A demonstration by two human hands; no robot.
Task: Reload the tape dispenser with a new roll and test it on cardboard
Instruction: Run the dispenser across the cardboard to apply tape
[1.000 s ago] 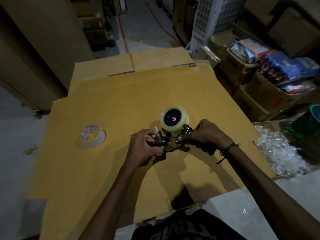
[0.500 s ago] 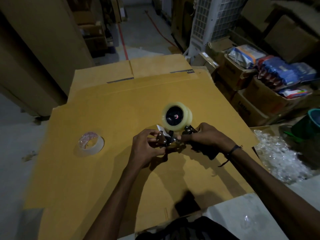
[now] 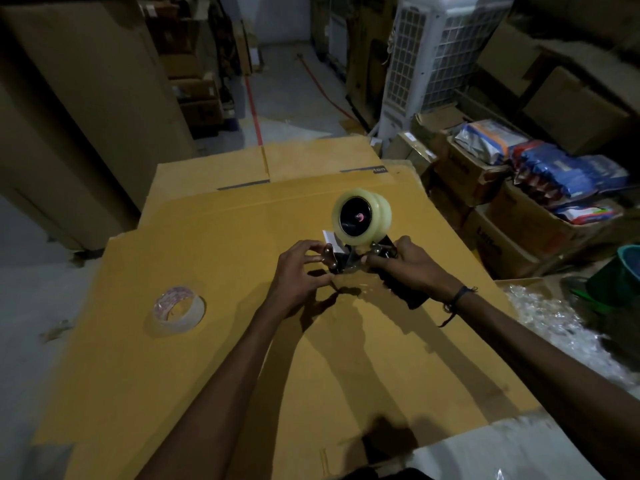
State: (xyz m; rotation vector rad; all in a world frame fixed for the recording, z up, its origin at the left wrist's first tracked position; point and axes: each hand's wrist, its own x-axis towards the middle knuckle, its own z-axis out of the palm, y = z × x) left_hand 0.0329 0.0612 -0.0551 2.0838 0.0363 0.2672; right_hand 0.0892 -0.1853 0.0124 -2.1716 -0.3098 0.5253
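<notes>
1. Since the earlier frames, both hands have lifted slightly away from the body with the tape dispenser (image 3: 360,261), and the left fingers have loosened from a tight pinch into a looser spread at its front end; the spare roll has stayed where it lay.
2. Nearest, two bare forearms reach out over the flat cardboard (image 3: 214,358), which covers most of the near and middle scene.
3. At near left on the cardboard lies a spare tape roll (image 3: 179,310), flat on its side, well apart from the hands.
4. Left hand (image 3: 299,278): fingers partly open and curled, tips at the metal front of the dispenser; whether they pinch the tape end cannot be told.
5. Right hand (image 3: 412,268): closed around the dispenser's dark handle, with a dark cord at the wrist.
6. Just beyond the hands, the new clear roll (image 3: 362,217) sits mounted on the dispenser's hub, above the cardboard.
7. A small white tab (image 3: 330,237) stands beside the roll's lower left.
8. Far right are open boxes (image 3: 512,216) of packets; far behind stands a white cooler (image 3: 436,53).
</notes>
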